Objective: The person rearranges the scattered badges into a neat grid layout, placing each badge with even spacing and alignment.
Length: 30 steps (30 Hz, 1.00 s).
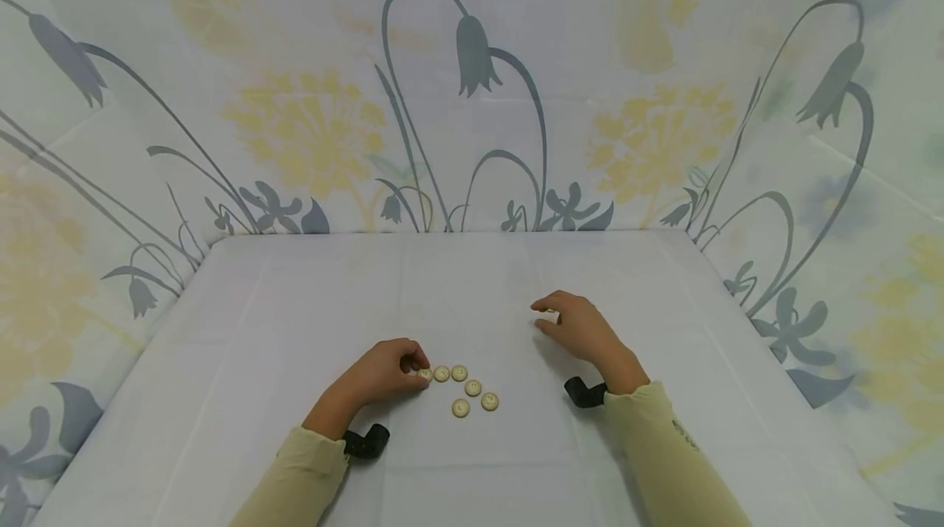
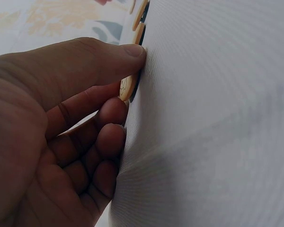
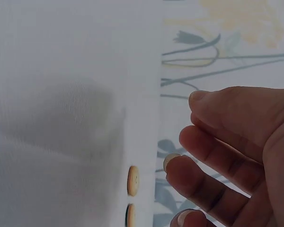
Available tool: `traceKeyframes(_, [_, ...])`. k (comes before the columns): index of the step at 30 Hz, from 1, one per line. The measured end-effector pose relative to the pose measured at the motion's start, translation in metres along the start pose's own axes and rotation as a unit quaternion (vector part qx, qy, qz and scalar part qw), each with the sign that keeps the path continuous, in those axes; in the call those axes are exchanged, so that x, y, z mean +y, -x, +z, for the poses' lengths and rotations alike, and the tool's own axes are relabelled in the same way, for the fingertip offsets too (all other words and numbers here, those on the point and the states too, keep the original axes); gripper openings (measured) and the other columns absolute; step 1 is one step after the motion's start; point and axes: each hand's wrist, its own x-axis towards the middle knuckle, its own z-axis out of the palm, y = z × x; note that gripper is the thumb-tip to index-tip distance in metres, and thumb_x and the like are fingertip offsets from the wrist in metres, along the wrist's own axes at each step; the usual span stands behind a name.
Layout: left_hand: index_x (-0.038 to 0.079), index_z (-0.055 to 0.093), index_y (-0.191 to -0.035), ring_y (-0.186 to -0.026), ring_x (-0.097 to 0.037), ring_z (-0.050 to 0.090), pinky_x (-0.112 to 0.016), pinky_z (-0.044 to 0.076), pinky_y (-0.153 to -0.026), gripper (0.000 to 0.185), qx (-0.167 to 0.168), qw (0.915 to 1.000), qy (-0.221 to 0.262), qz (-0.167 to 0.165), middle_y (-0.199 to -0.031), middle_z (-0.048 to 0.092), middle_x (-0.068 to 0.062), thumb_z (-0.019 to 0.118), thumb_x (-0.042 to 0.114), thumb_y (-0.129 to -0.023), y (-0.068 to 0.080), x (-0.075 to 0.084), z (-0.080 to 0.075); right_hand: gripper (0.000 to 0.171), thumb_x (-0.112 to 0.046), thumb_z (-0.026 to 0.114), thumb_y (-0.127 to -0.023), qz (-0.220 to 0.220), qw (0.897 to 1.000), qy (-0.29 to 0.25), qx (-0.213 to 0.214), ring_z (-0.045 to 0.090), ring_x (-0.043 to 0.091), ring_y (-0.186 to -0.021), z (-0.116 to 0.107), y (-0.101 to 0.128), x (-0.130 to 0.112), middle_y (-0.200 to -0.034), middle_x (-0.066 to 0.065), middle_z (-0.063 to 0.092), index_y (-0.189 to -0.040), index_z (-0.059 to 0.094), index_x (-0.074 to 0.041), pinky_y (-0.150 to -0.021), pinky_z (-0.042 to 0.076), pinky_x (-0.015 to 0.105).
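Observation:
My left hand point(image 1: 385, 369) has thumb and forefinger at a round, cream-coloured button point(image 1: 425, 375), the leftmost of a short row on the white cloth. In the left wrist view the thumb point(image 2: 118, 59) lies across this button point(image 2: 126, 87) and the other fingers curl beside it, low against the cloth. To its right sit another button point(image 1: 441, 374) and one more point(image 1: 460, 373); the row then bends down towards the right. Off to the right, above the cloth, my right hand point(image 1: 583, 329) hovers with fingers loosely bent and nothing between them.
A white cloth point(image 1: 472, 478) covers the table, with faint fold lines. Below the row lie a button point(image 1: 473, 388), one further right point(image 1: 490, 402) and one lower left point(image 1: 460, 408). A flower-printed fabric point(image 1: 546, 142) rises behind the table and along both sides.

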Motion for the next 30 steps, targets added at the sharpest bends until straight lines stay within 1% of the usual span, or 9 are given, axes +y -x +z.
traceKeyframes(5, [0.016,0.068,-0.09,-0.081,-0.01,0.054,-0.031,0.047,-0.076,0.016,-0.001,1.0,0.008,0.002,-0.087,0.063,0.005,0.08,0.021,-0.079,0.001,0.001,0.001,0.028,-0.022,0.066,-0.091,-0.01,1.0,-0.002,-0.001,0.056,0.013,-0.079,0.0,0.004,-0.009,-0.117,0.002,0.067,-0.118,0.069,-0.013,-0.067,0.045,0.029])
traceKeyframes(10, [0.016,0.068,-0.091,-0.082,-0.01,0.055,-0.031,0.047,-0.077,0.017,-0.004,0.9999,0.009,0.006,-0.088,0.063,0.005,0.08,0.021,-0.079,0.003,0.001,0.0,0.027,-0.022,0.067,-0.091,-0.039,0.999,-0.008,-0.009,0.053,0.01,-0.076,0.002,0.009,-0.021,-0.115,0.001,0.067,-0.117,0.069,-0.012,-0.065,0.044,0.026])
traceKeyframes(15, [0.017,0.068,-0.091,-0.081,-0.01,0.055,-0.031,0.047,-0.076,0.016,-0.004,0.9999,0.006,0.013,-0.087,0.063,0.005,0.08,0.021,-0.08,0.003,0.002,-0.003,0.025,-0.022,0.068,-0.09,-0.057,0.998,-0.006,-0.002,0.052,0.008,-0.075,0.008,0.015,-0.029,-0.113,0.0,0.068,-0.114,0.07,-0.013,-0.066,0.044,0.026])
traceKeyframes(20, [0.017,0.068,-0.09,-0.081,-0.01,0.054,-0.031,0.046,-0.076,0.016,-0.007,0.9999,0.007,0.011,-0.087,0.063,0.005,0.079,0.021,-0.08,0.002,0.002,-0.004,0.024,-0.023,0.068,-0.09,-0.069,0.998,0.003,-0.011,0.054,0.007,-0.077,0.016,0.018,-0.034,-0.111,-0.003,0.068,-0.112,0.071,-0.015,-0.069,0.046,0.026])
traceKeyframes(24, [0.018,0.068,-0.091,-0.082,-0.01,0.055,-0.03,0.046,-0.077,0.016,-0.008,0.9999,0.007,0.007,-0.088,0.063,0.005,0.079,0.022,-0.08,0.001,0.002,-0.004,0.023,-0.023,0.068,-0.09,-0.079,0.997,-0.001,-0.019,0.055,0.008,-0.076,0.02,0.018,-0.037,-0.11,-0.004,0.068,-0.111,0.072,-0.016,-0.069,0.046,0.025])
traceKeyframes(30, [0.017,0.068,-0.091,-0.082,-0.01,0.054,-0.031,0.046,-0.077,0.016,-0.007,0.9999,0.006,0.005,-0.087,0.063,0.005,0.08,0.022,-0.08,0.001,0.001,-0.003,0.023,-0.023,0.07,-0.088,-0.087,0.996,-0.008,-0.034,0.059,0.009,-0.085,0.024,0.02,-0.043,-0.108,-0.005,0.069,-0.111,0.072,-0.017,-0.074,0.048,0.027])
